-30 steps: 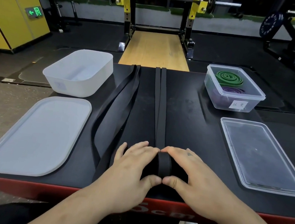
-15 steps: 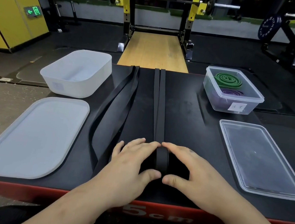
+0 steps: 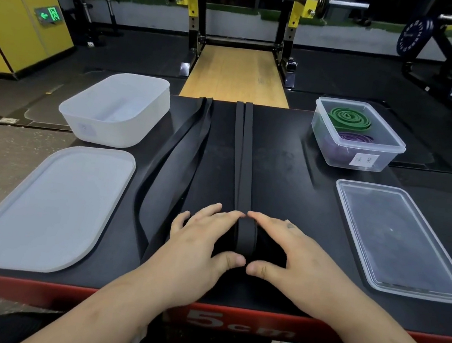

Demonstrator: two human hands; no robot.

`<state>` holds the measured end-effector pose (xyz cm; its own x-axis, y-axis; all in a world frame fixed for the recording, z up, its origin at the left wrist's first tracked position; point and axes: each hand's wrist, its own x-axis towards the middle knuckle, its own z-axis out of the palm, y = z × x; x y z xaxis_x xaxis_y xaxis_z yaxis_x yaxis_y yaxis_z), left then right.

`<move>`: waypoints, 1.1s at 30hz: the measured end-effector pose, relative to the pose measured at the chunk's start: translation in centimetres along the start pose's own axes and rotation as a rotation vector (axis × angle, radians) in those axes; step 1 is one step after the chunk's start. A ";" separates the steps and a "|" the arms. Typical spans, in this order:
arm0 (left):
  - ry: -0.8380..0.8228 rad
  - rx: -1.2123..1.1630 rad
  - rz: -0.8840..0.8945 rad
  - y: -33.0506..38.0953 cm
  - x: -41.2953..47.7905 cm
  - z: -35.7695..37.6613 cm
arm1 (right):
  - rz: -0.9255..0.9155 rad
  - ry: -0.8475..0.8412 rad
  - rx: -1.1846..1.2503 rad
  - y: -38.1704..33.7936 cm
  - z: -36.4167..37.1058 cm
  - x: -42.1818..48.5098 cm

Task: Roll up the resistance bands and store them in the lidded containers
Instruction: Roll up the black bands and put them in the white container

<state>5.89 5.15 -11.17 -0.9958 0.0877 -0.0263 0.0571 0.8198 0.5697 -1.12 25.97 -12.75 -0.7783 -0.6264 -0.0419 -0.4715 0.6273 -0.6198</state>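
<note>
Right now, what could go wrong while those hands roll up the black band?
1. The roll is pinched only between the left hand and right hand; a slip could let it spring open.
2. The unrolled stretch is long, so the roll may wind crooked.
3. The loose black band lies close beside the left hand and might get snagged.

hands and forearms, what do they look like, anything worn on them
The left hand and right hand are bare, forearms too: no sleeves, gloves, watch or rings in view. The right hand has a small dark mark on its back near a knuckle.
</note>
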 end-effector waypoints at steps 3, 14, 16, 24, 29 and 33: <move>-0.005 0.001 -0.008 0.1 0.2 -0.1 | 0.010 0.041 -0.016 -0.4 0.0 0.2; 0.003 0.002 0.084 -0.3 -1.8 0.8 | -0.101 0.028 -0.024 -0.9 0.4 -1.8; 0.011 0.014 0.080 -0.3 -1.7 0.9 | -0.065 0.022 -0.009 -0.7 0.4 -1.9; -0.030 -0.051 0.016 -0.6 -1.2 0.1 | -0.119 0.060 -0.058 -0.5 0.3 -0.7; -0.016 -0.025 0.039 -0.2 -0.9 0.2 | -0.104 0.014 -0.022 0.0 0.0 -0.7; 0.012 0.013 0.031 -0.6 -0.5 0.4 | -0.065 0.004 -0.017 -0.3 -0.2 -0.6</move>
<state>6.39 4.87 -11.85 -0.9943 0.1070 0.0010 0.0892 0.8239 0.5597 -0.60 26.30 -12.40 -0.7476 -0.6642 0.0006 -0.5278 0.5935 -0.6076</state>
